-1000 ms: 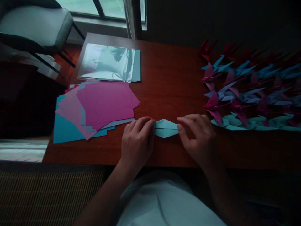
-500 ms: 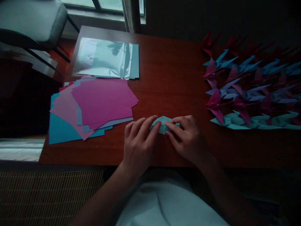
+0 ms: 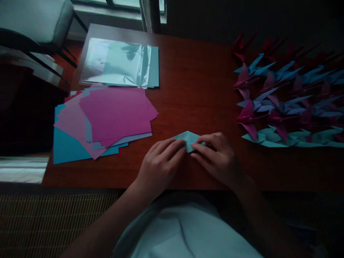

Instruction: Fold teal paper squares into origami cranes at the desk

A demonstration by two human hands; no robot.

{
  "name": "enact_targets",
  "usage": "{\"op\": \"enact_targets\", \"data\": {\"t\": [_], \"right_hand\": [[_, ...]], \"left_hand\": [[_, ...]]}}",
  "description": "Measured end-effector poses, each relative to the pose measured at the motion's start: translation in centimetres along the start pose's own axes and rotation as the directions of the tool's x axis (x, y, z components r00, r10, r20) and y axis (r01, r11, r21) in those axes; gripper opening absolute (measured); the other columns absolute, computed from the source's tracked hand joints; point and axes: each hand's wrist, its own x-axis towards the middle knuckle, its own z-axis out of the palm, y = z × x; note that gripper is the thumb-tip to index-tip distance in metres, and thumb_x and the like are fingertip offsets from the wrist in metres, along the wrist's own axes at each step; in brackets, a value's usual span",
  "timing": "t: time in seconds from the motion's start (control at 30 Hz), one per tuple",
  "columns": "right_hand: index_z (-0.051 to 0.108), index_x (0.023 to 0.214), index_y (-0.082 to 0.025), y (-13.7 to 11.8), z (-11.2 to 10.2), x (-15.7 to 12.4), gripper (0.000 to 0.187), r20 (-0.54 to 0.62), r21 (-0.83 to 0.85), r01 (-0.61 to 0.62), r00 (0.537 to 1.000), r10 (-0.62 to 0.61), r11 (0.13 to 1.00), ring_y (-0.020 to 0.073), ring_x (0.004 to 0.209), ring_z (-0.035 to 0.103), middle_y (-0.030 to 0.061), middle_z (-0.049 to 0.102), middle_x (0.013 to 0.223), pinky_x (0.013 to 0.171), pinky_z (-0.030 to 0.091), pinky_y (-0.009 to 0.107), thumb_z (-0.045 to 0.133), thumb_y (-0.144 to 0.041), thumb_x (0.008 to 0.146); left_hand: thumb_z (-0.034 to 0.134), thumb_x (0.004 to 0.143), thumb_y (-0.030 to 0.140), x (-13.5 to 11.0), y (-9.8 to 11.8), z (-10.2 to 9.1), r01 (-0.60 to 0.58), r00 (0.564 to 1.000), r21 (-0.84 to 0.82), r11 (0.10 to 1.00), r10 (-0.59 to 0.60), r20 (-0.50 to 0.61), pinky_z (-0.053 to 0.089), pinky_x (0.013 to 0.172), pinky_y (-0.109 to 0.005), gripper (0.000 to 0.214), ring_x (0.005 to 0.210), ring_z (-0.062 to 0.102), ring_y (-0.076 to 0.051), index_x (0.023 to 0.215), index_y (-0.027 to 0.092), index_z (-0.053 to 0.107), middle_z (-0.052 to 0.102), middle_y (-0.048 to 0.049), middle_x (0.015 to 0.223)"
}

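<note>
A small mint-green piece of folded origami paper [image 3: 188,137] lies near the table's front edge, a crease running across it and a point at its far side. My left hand [image 3: 163,160] covers its left part, fingers closed together with the tips on the paper. On the other side, my right hand [image 3: 220,157] is closed with thumb and fingertips at the paper's right part, hiding that corner.
Fanned pink, lilac and blue paper sheets [image 3: 120,114] lie to the left. Behind them is a clear plastic packet of paper [image 3: 118,62]. Rows of folded paper cranes [image 3: 279,105] stand on the right of the wooden table [image 3: 196,79]. A chair [image 3: 34,21] is at the far left.
My left fingers have come together and slid right along the folded paper, baring more of its far left edge. My right hand stays at the paper's right part with little movement.
</note>
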Motion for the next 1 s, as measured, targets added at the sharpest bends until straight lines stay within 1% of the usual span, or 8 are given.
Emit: {"op": "enact_targets", "data": {"t": [0.17, 0.33, 0.47, 0.57, 0.67, 0.83, 1.0], "right_hand": [[0.073, 0.104, -0.018, 0.2, 0.1, -0.1, 0.016, 0.022, 0.002, 0.006, 1.000, -0.006, 1.000, 0.0210, 0.088, 0.057, 0.0093, 0.069, 0.097, 0.077, 0.052, 0.036, 0.068, -0.012, 0.090], [0.073, 0.103, -0.020, 0.2, 0.2, -0.1, 0.016, 0.020, 0.016, -0.007, 1.000, 0.007, 1.000, 0.0198, 0.086, 0.057, 0.0076, 0.071, 0.096, 0.076, 0.050, 0.036, 0.064, -0.012, 0.093], [0.071, 0.101, -0.023, -0.1, 0.4, 0.0, 0.014, 0.017, 0.046, -0.082, 0.997, 0.081, 0.996, 0.0197, 0.086, 0.058, 0.0065, 0.069, 0.095, 0.077, 0.051, 0.036, 0.062, -0.014, 0.094], [0.070, 0.099, -0.022, -0.6, 0.6, 0.1, 0.012, 0.028, 0.065, -0.169, 0.985, 0.168, 0.983, 0.0211, 0.089, 0.060, 0.0067, 0.067, 0.095, 0.080, 0.052, 0.037, 0.061, -0.016, 0.094], [0.069, 0.098, -0.023, -1.0, 0.6, 0.3, 0.011, 0.043, 0.085, -0.226, 0.974, 0.224, 0.970, 0.0220, 0.090, 0.060, 0.0066, 0.066, 0.096, 0.082, 0.052, 0.039, 0.061, -0.017, 0.094], [0.069, 0.096, -0.024, -1.0, 0.6, 0.4, 0.009, 0.032, 0.114, -0.244, 0.970, 0.242, 0.963, 0.0209, 0.088, 0.059, 0.0050, 0.066, 0.094, 0.080, 0.052, 0.038, 0.063, -0.019, 0.093], [0.069, 0.095, -0.021, -1.1, 0.6, 0.5, 0.008, 0.056, 0.095, -0.247, 0.968, 0.243, 0.964, 0.0212, 0.089, 0.058, 0.0060, 0.065, 0.094, 0.080, 0.051, 0.039, 0.063, -0.017, 0.093]], "left_hand": [[0.060, 0.096, 0.019, 0.2, -0.5, 0.1, 0.004, 1.000, -0.032, 0.999, -0.004, 0.011, 0.057, 0.093, -0.041, 0.021, 0.108, 0.066, -0.027, 0.114, 0.013, 0.069, 0.073, -0.0097, 0.121], [0.061, 0.097, 0.022, 0.5, -0.6, 0.1, 0.033, 0.999, -0.075, 0.997, -0.031, 0.023, 0.057, 0.091, -0.040, 0.017, 0.105, 0.066, -0.025, 0.110, 0.016, 0.070, 0.073, -0.0083, 0.116], [0.059, 0.097, 0.022, 0.8, -0.6, 0.1, 0.052, 0.998, -0.085, 0.995, -0.049, 0.040, 0.055, 0.090, -0.039, 0.016, 0.103, 0.065, -0.024, 0.109, 0.017, 0.069, 0.072, -0.0083, 0.115], [0.058, 0.097, 0.019, 1.0, -0.5, 0.1, 0.104, 0.994, -0.102, 0.989, -0.099, 0.051, 0.055, 0.089, -0.039, 0.016, 0.103, 0.064, -0.024, 0.109, 0.017, 0.068, 0.072, -0.0088, 0.115], [0.057, 0.098, 0.018, 1.2, -0.3, 0.2, 0.148, 0.988, -0.114, 0.982, -0.143, 0.051, 0.054, 0.087, -0.038, 0.015, 0.101, 0.065, -0.023, 0.107, 0.018, 0.068, 0.072, -0.0094, 0.114], [0.056, 0.097, 0.017, 1.4, 0.1, 0.4, 0.188, 0.982, -0.125, 0.974, -0.186, 0.024, 0.054, 0.085, -0.039, 0.014, 0.099, 0.064, -0.024, 0.104, 0.016, 0.069, 0.072, -0.0112, 0.112], [0.057, 0.096, 0.015, 1.2, 0.4, 0.4, 0.204, 0.979, -0.129, 0.970, -0.202, 0.027, 0.054, 0.086, -0.040, 0.015, 0.102, 0.064, -0.026, 0.104, 0.015, 0.069, 0.071, -0.0122, 0.115]]}}
